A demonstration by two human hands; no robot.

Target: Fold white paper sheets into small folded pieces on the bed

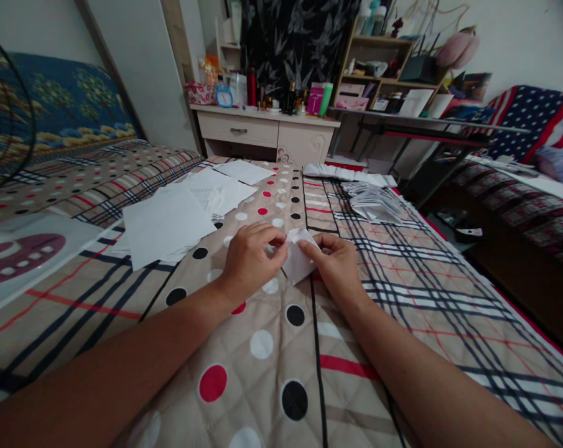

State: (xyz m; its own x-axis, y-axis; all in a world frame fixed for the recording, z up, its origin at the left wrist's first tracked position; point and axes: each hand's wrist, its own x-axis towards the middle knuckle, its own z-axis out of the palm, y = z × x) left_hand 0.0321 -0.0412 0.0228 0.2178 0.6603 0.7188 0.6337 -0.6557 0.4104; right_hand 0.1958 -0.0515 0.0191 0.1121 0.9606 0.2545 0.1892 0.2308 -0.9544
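Note:
Between my hands, just above the quilt, is a small folded white paper (300,264), its top edge bent over. My left hand (257,252) pinches its left upper corner between thumb and fingers. On the other side my right hand (335,258) grips it, thumb laid across the front and fingers curled behind. To the left lie several loose white square sheets (167,221) in an overlapping pile. A stack of folded papers (372,202) rests on the right beyond my right hand, with a long row of folded white pieces (349,174) behind it.
The patterned quilt (262,398) covers the bed under my hands. A printed plastic bag (29,255) lies at the left, near a wire fan guard (32,124). A dresser (257,132) crowded with bottles stands past the bed's far end; a metal-legged table (430,127) is at the right.

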